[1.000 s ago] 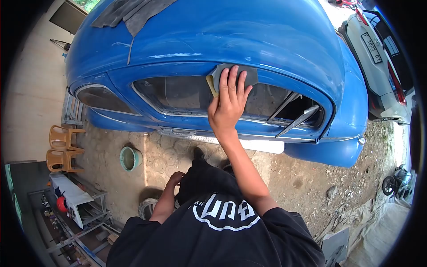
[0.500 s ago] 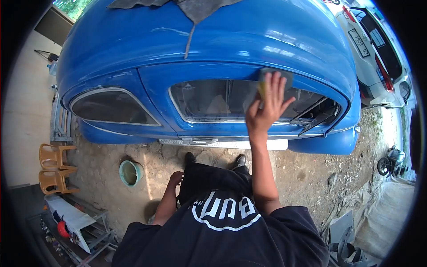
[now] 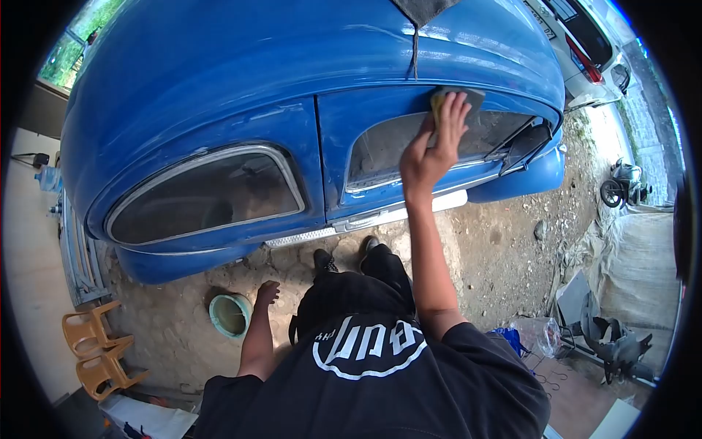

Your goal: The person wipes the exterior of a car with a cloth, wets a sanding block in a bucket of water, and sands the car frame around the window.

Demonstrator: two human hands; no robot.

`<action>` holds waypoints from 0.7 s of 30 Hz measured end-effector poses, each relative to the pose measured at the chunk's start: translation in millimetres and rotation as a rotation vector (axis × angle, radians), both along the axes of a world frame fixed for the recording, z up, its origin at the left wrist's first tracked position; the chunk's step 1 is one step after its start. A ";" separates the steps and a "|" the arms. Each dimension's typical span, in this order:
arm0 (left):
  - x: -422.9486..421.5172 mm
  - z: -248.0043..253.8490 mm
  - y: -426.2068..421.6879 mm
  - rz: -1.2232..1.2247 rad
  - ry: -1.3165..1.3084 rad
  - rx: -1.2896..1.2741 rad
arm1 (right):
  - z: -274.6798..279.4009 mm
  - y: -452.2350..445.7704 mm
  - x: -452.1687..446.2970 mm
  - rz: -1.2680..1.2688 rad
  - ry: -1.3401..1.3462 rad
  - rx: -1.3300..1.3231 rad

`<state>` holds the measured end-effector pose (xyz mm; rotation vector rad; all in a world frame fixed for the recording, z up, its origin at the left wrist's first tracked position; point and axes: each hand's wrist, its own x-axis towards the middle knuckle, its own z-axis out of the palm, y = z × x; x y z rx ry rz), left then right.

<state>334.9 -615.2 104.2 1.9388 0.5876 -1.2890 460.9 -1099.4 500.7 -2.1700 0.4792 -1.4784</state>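
A blue car (image 3: 219, 80) fills the upper part of the head view. My right hand (image 3: 435, 146) presses a grey sanding sheet (image 3: 472, 98) with a yellowish backing against the car's door frame, just above the front side window (image 3: 387, 150). The fingers lie over the sheet. My left hand (image 3: 268, 293) hangs low at my side, near a green bucket (image 3: 229, 316), its fingers slightly curled and apart with nothing in them. A dark grey cloth (image 3: 424, 13) lies on the roof, one thin strip hanging down.
Orange-brown plastic chairs (image 3: 88, 333) stand at the lower left, above a white panel (image 3: 150, 418). At the upper right is a white car (image 3: 578, 40), and below it a motorcycle (image 3: 623, 184). Dark parts (image 3: 614, 340) and a tarp (image 3: 643, 256) lie at the right.
The view has swung, so the car and roof cloth sit differently. My right hand has moved with the sheet along the frame above the window. My left hand has moved outward from my body.
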 end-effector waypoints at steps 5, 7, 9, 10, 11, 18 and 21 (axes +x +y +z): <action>19.8 3.8 -1.5 -0.038 -0.024 0.024 | -19.1 69.6 -8.8 0.160 0.191 -0.133; 18.7 8.3 -13.0 0.045 -0.062 -0.009 | -16.8 68.6 -4.9 0.168 0.185 -0.127; 9.0 15.7 -20.5 0.098 -0.088 -0.037 | 3.0 78.6 6.3 0.161 0.104 0.006; 1.7 18.2 -26.1 0.104 -0.097 -0.057 | 1.2 87.4 12.7 0.152 0.072 0.024; -5.5 21.1 -29.0 0.105 -0.105 -0.076 | -6.1 90.8 10.1 0.168 0.105 -0.020; -56.9 33.9 -31.8 -0.039 0.064 -0.027 | -36.2 97.5 -2.1 0.264 0.171 -0.093; -61.5 48.9 -43.1 -0.310 -0.015 0.007 | -17.4 96.3 3.9 0.267 0.156 -0.142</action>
